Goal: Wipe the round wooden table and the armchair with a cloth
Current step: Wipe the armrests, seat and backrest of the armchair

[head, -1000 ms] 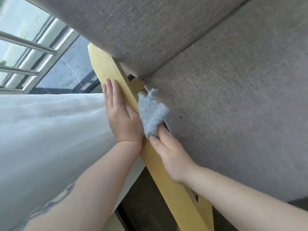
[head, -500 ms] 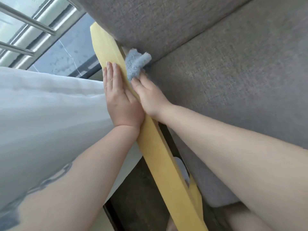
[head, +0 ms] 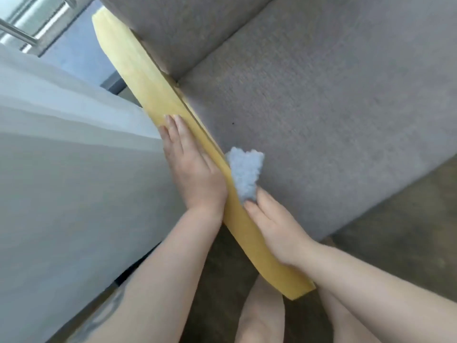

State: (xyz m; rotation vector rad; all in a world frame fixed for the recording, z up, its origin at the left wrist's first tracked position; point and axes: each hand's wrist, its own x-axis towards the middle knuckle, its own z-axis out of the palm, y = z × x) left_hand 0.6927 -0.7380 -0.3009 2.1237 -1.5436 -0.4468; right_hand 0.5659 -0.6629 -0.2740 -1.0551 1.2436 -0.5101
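- Head view: left hand [head: 191, 173] laid flat, fingers straight and pressed together, on the outer face of the armchair's yellow wooden armrest [head: 148, 80].
- Right hand [head: 273, 225] pinching a fluffy pale-blue cloth [head: 244, 173] at its lower end, fingers curled around the bunched fabric.
- Cloth bunched against the inner edge of the armrest, in the narrow gap beside the grey seat cushion [head: 333, 115]; grey back cushion [head: 185, 28] meeting the armrest farther up.
- Judged as mid-wipe along the inner side of the armrest; round wooden worktop nowhere in frame, so no telling whether already wiped.
- Possible trouble: cloth held only by one end, likely to snag in the slot between wood and cushion and slip out of the pinch.
- Possible trouble: bunched-up cloth touching the wood only in part, apt to leave streaks or missed strips along the edge.
- Possible trouble: a hard push against the inner face might tilt the chair toward the white sheer curtain [head: 64, 149] hanging just beside the armrest, if the bracing left hand gives way.
- Possible trouble: knuckles of the right hand close to the armrest's edge, open to scraping on a fast stroke.
- Far end of the armrest near the metal window rail [head: 22, 33] perhaps out of easy reach.
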